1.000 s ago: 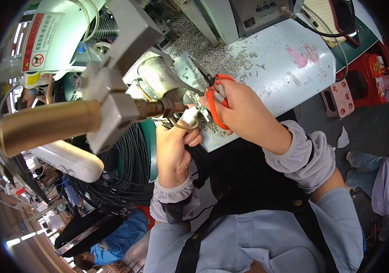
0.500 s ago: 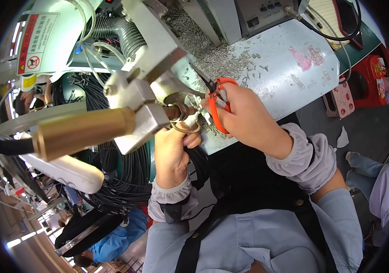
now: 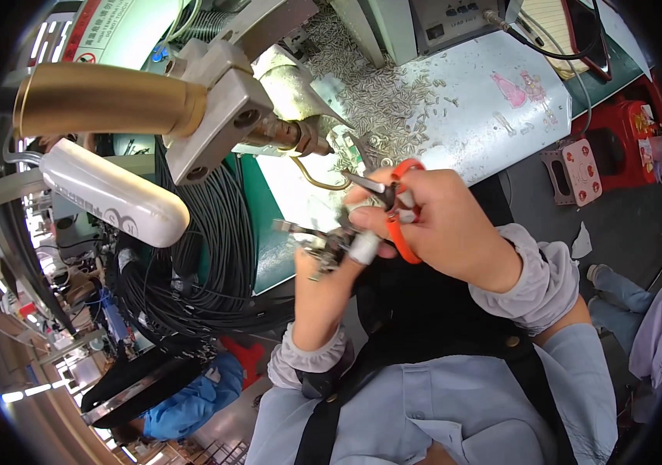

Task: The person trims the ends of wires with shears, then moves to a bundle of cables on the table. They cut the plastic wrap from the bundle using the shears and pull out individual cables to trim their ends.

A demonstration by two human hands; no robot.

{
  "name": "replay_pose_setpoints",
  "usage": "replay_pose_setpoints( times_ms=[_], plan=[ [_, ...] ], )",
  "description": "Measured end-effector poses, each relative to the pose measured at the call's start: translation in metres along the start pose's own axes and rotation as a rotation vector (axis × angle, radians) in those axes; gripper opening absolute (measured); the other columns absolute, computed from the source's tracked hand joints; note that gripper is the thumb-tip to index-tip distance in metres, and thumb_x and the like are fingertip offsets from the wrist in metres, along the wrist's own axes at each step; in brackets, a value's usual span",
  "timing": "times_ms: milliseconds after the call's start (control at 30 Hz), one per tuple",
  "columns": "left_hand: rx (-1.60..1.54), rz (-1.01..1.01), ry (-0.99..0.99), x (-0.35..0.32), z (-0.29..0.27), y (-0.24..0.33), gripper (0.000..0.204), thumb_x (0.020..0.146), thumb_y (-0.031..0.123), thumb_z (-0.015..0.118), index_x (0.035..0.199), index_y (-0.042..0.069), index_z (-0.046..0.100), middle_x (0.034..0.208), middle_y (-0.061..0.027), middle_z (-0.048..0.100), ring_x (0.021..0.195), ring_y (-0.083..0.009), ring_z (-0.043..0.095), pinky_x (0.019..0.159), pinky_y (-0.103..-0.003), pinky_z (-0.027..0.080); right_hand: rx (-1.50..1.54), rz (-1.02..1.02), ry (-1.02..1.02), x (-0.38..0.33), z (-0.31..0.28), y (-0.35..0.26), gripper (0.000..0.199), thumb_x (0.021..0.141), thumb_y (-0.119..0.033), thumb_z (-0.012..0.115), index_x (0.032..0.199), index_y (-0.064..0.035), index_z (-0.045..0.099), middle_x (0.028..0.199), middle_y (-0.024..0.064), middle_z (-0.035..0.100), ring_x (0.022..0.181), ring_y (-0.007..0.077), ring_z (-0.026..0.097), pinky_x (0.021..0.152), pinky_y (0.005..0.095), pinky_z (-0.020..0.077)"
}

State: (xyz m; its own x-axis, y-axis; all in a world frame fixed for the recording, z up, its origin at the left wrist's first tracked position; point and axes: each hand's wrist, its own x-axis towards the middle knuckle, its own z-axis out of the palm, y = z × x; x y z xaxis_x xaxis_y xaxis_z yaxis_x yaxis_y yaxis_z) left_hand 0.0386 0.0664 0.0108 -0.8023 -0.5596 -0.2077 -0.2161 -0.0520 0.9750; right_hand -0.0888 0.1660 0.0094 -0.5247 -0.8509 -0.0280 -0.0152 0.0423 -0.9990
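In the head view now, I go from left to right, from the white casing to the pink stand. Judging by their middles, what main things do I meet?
White casing → black cables → left hand → orange-handled cutters → right hand → pink stand.

Right fingers point(image 3: 368, 218) are curled in — left fingers point(image 3: 352, 262), blurred, just beside them — wrists point(image 3: 505, 267) well apart.

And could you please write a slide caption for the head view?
Right hand grips an orange-handled tool; left hand holds a blurred cluster of parts near scattered metal pieces.
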Motion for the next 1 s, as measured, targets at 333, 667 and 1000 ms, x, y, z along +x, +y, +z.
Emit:
replay_pose_setpoints(
  times_ms=[333,667,1000],
  plan=[
    [-0.43,-0.163,-0.053,-0.005,-0.001,0.008,0.02,0.078,-0.002,0.057,0.097,-0.003,0.051,0.075,-0.0092,0.055,0.061,-0.0154,0.054,0.059,-0.024,0.045,0.315,0.012,0.063,-0.007,0.0,0.003,0.016,0.084,-0.014,0.056,0.083,0.0019,0.058,0.06,0.0037,0.052,0.047,0.008,0.05,0.044,0.0197,0.0375],
    [0.178,0.394,0.19,-0.006,0.007,-0.011,0.014,0.076,-0.004,0.059,0.089,0.0,0.056,0.078,-0.0054,0.055,0.069,-0.0119,0.052,0.061,-0.024,0.041,0.423,0.424,-0.103,-0.01,0.001,-0.004,0.032,0.086,-0.027,0.053,0.071,0.0008,0.055,0.051,0.0034,0.049,0.032,0.0077,0.04,0.032,0.0187,0.0307],
    [-0.217,-0.109,0.181,-0.008,0.01,-0.001,0.016,0.073,-0.004,0.062,0.088,0.001,0.056,0.077,-0.0051,0.054,0.065,-0.0116,0.051,0.057,-0.022,0.039,0.542,0.549,-0.243,-0.004,-0.006,0.001,0.037,0.087,-0.03,0.05,0.064,-0.0005,0.053,0.05,0.0036,0.048,0.031,0.0081,0.039,0.03,0.0198,0.0297]
  ],
)
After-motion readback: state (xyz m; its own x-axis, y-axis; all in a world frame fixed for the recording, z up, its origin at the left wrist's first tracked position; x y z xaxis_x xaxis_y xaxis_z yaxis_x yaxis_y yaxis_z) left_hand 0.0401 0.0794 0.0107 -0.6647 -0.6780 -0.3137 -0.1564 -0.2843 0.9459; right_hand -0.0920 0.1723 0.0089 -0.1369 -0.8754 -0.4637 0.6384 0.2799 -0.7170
